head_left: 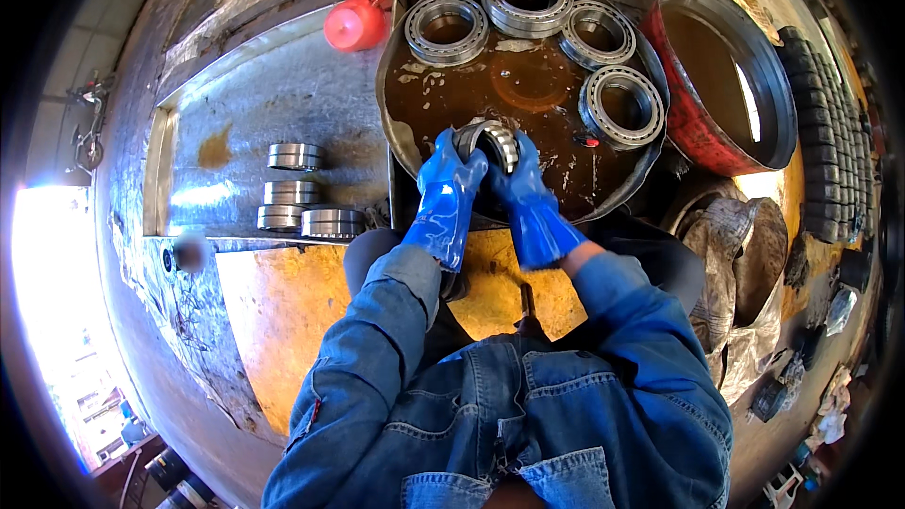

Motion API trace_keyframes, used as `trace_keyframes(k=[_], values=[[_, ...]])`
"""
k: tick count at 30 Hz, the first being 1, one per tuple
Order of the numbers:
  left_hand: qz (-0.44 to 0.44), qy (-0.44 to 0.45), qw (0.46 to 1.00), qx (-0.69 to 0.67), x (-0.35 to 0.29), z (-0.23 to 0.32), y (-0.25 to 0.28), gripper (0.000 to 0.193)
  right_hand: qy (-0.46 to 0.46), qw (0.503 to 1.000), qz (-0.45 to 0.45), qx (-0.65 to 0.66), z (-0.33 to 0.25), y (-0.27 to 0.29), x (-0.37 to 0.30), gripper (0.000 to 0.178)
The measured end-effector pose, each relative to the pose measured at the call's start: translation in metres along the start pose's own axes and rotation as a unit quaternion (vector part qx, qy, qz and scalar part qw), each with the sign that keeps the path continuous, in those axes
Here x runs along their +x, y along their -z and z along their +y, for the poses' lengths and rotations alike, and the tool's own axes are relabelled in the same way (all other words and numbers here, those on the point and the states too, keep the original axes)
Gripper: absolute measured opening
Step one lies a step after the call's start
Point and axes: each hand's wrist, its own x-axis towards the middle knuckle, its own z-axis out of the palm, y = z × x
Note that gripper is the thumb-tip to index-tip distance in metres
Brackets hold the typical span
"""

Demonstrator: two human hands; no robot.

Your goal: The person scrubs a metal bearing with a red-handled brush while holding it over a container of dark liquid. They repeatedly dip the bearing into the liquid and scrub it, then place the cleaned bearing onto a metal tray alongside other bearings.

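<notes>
Both my hands wear blue rubber gloves. A roller bearing [489,139] is held between them over the near edge of a round metal basin [386,123] of brown liquid. My left hand [449,179] grips the bearing's left side, and my right hand [524,179] is closed around its right side. The bearing is tilted, with bright rollers showing along its right rim. Several bigger roller bearings stand in the basin's far and right part, among them one at the far left [446,30], one at the far middle [528,0] and one at the right [622,106].
A shallow metal tray [283,94] on the left carries several smaller bearings [332,222] and a red plastic ladle [355,24]. A red drum [693,123] of brown liquid stands right of the basin. Nearer lies a crumpled sack [726,264]; black ribbed stacks [822,132] line the far right.
</notes>
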Motion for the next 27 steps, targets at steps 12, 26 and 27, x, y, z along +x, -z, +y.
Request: trace_keyframes(k=[12,26,27], values=[[0.044,-0.041,0.998,0.002,0.009,-0.023,-0.015,0.074,0.053,0.985,-0.151,0.056,-0.031,0.011,0.051,0.043],[0.027,-0.032,0.999,-0.001,0.005,0.0,0.0,0.073,0.152,0.958,-0.226,0.087,-0.038,0.033,0.055,0.039],[0.025,-0.025,0.999,-0.009,-0.003,0.002,0.002,0.073,0.166,0.955,-0.216,0.117,-0.033,0.03,0.049,0.039]])
